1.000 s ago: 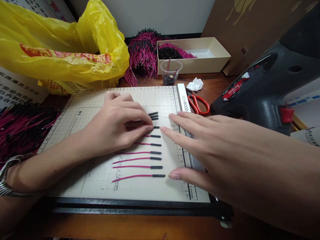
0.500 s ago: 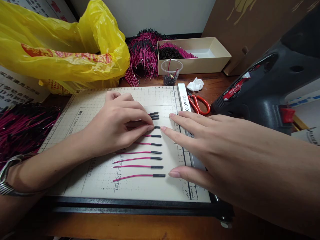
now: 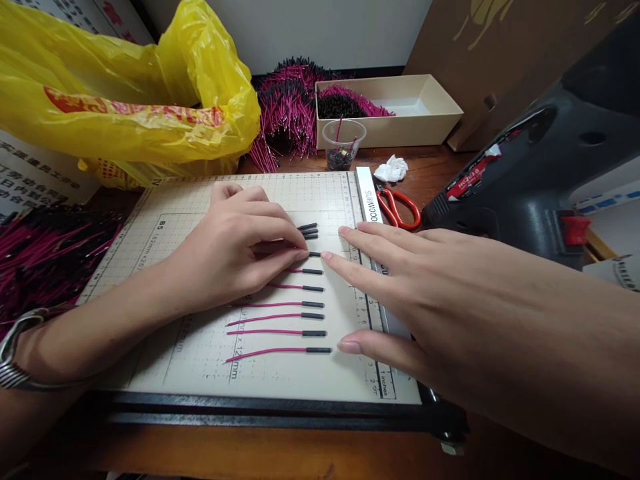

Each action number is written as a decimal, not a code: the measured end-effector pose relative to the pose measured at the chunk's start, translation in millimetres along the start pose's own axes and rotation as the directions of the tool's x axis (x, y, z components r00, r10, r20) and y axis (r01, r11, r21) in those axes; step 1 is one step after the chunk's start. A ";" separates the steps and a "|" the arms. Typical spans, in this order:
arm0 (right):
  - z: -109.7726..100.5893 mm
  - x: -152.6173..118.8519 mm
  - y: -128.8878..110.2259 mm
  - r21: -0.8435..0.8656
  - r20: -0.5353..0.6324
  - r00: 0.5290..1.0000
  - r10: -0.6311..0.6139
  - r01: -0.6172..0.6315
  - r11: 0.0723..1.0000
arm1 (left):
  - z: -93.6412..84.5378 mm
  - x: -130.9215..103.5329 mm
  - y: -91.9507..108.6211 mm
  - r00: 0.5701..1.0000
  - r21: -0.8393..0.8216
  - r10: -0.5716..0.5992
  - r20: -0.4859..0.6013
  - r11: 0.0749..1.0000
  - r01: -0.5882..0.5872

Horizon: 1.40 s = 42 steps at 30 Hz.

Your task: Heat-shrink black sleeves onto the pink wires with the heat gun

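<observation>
My left hand point(image 3: 245, 233) is closed over a wire, its thumb and index finger pinching near the black sleeve point(image 3: 315, 254) at the wire's end. The rest of that wire is hidden under the fingers. My right hand point(image 3: 395, 287) is open, fingers spread, with the index fingertip at the tip of the same sleeve. Below, several pink wires point(image 3: 270, 351) with black sleeves lie in a spaced column on the cream paper-cutter board point(image 3: 165, 360). Just beyond the left fingertips a few black sleeve ends point(image 3: 310, 233) lie close together, their wires hidden by the hand.
Bundles of pink wires point(image 3: 287, 107) lie at the back beside a cream box point(image 3: 390, 133) holding more. A plastic cup point(image 3: 344, 143), crumpled tissue point(image 3: 391, 169) and red-handled cutters point(image 3: 400, 208) sit behind the board. A yellow bag point(image 3: 150, 140) stands left, a dark power tool point(image 3: 530, 153) right.
</observation>
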State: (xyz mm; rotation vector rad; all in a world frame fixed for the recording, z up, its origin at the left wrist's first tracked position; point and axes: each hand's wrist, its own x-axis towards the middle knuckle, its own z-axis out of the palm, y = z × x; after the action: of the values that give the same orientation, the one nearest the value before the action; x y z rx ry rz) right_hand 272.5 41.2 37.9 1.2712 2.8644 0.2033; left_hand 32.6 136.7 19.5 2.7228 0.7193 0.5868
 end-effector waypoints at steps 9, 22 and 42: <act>-2.6 -0.2 -0.1 0.010 0.038 0.999 0.013 -0.013 1.000 | -1.2 0.3 1.0 1.000 0.012 -0.018 0.009 1.000 0.018; -9.7 -0.4 2.6 -0.008 0.066 0.998 0.025 -0.025 1.000 | 1.3 -1.2 2.7 1.000 -0.001 0.003 -0.002 1.000 -0.003; -9.0 -0.4 -0.5 -0.001 0.059 0.998 0.018 -0.018 1.000 | 3.0 -3.5 -0.2 1.000 0.014 0.008 0.003 1.000 -0.008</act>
State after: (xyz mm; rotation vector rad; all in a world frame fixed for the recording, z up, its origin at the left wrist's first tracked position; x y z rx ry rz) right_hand 272.0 39.5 46.7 1.2815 2.8043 0.1633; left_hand 31.1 134.7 15.7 2.7399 0.7146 0.5823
